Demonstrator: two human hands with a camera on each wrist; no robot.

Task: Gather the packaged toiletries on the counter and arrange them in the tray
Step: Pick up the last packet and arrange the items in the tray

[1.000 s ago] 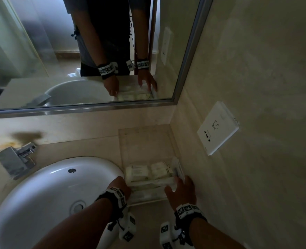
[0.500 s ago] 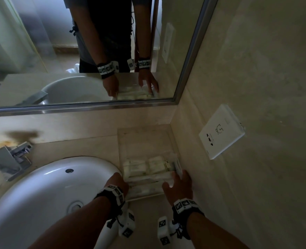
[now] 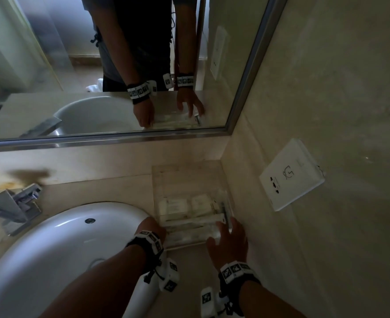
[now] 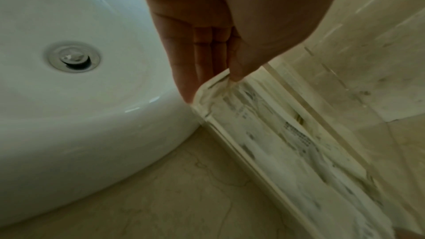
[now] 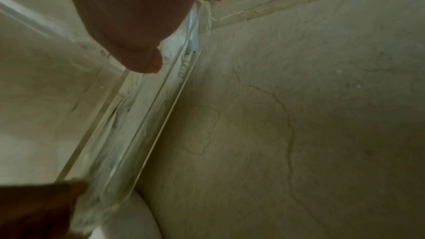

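The clear acrylic tray (image 3: 185, 177) sits on the desk (image 3: 102, 189) in the corner by the white basin (image 3: 58, 244); it looks rigid and slick, so I judge it best steadied by its rims, not its walls. Inside lie two flat sachets (image 3: 185, 204) side by side and, nearer me, long wrapped packets (image 3: 191, 228) along the front wall, light, crinkly and soft, best taken by their sealed ends. My left hand (image 4: 207, 57) pinches the end of the front packet between thumb and straight fingers, while my right hand (image 3: 229, 239) rests spread and relaxed on the tray's right front corner, gripping nothing.
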